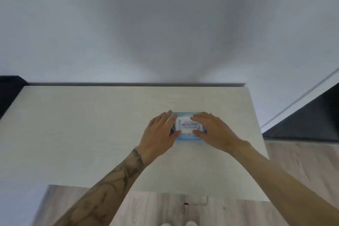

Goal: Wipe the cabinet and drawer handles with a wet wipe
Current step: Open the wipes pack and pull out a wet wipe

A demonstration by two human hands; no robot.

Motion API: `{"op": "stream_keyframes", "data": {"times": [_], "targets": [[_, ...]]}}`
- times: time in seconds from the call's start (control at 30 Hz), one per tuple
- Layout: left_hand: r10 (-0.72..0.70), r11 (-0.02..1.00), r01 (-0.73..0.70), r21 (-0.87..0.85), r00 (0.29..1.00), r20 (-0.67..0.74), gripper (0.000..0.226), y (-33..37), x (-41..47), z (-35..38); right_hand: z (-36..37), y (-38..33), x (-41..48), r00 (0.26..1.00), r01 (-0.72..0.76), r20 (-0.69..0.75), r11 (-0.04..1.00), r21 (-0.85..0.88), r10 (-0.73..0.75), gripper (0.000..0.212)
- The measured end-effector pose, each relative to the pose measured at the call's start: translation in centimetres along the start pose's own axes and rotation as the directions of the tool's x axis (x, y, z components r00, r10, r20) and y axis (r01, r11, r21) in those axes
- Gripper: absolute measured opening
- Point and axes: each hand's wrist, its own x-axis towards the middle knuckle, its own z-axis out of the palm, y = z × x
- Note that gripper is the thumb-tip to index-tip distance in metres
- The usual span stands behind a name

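Observation:
A light blue pack of wet wipes point(187, 126) with a white label flap lies flat on the pale wood-grain cabinet top point(91, 130), right of its middle. My left hand point(160, 134) rests on the pack's left end, fingers spread, thumb at the front edge. My right hand point(212, 130) covers the pack's right end, with fingers over the label's far edge and thumb at its near edge. Both hands touch the pack, which stays down on the surface. No cabinet or drawer handles show from this angle.
A white wall point(165, 24) rises right behind the cabinet. Dark furniture stands at the far left point(9, 90) and at the right point(311, 119). Wood-look floor point(165, 211) lies below the cabinet's front edge, with a small reddish speck point(185, 203) on it.

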Motion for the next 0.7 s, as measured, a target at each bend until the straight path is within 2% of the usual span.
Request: {"op": "stream_keyframes", "data": {"times": [0.1,0.23,0.43,0.5,0.6,0.7], "targets": [[0.053,0.998,-0.053,0.043,0.999,-0.009,0.070,-1.0,1.9,2.4,1.6,1.1,1.9,0.999,0.040,-0.009,0.996,-0.077,-0.041,0.056],[0.110,0.994,-0.111,-0.015,0.993,-0.036,0.073,-2.2,2.9,4.3,3.4,2.2,2.5,0.996,0.064,-0.058,0.991,-0.120,-0.071,0.058],[0.092,0.988,-0.105,-0.116,0.989,-0.113,0.077,-2.7,2.9,5.4,4.0,2.2,1.8,0.981,0.118,-0.131,0.974,-0.194,-0.145,0.042],[0.075,0.984,-0.093,-0.150,0.989,-0.124,0.084,-2.7,2.9,5.5,3.1,1.8,2.1,0.977,0.105,-0.168,0.984,-0.140,-0.129,0.035],[0.007,0.962,-0.038,-0.270,0.993,-0.115,0.098,-2.4,2.9,5.3,1.4,1.5,3.6,0.980,0.028,-0.200,1.000,0.003,-0.027,0.035],[0.003,0.930,-0.047,-0.364,0.993,-0.122,0.094,-2.4,3.0,5.3,1.0,1.6,5.7,0.971,-0.038,-0.226,0.989,0.145,0.071,0.033]]}}
